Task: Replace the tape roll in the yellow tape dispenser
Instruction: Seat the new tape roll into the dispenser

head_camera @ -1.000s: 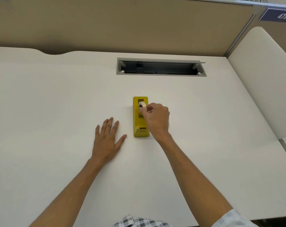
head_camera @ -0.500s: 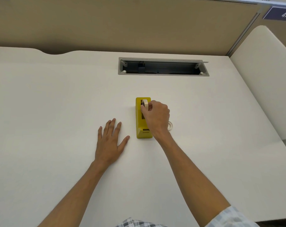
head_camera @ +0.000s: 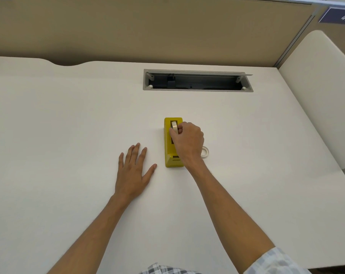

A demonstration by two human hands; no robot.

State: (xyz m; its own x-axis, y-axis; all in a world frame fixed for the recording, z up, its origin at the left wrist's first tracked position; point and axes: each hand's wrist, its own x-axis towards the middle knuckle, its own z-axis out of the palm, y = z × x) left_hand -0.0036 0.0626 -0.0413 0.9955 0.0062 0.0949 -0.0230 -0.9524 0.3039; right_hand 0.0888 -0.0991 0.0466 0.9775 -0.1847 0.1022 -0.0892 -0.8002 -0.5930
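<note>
While the left hand (head_camera: 132, 173) is kept flat on the white desk (head_camera: 68, 135) with its fingers spread and nothing held, just left of the yellow plastic tape dispenser (head_camera: 170, 153), the pale tape roll (head_camera: 174, 126) is pinched upright by the curled right hand (head_camera: 188, 142). Since a second ago, the roll has been lowered from above the dispenser into its far slot. A second pale tape ring (head_camera: 205, 151) is seen lying beside the right hand, and a grey cable tray (head_camera: 197, 81) is set farther back.

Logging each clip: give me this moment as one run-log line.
right hand: pinches tape roll in yellow dispenser | left hand: flat on desk | second roll: on desk
</note>
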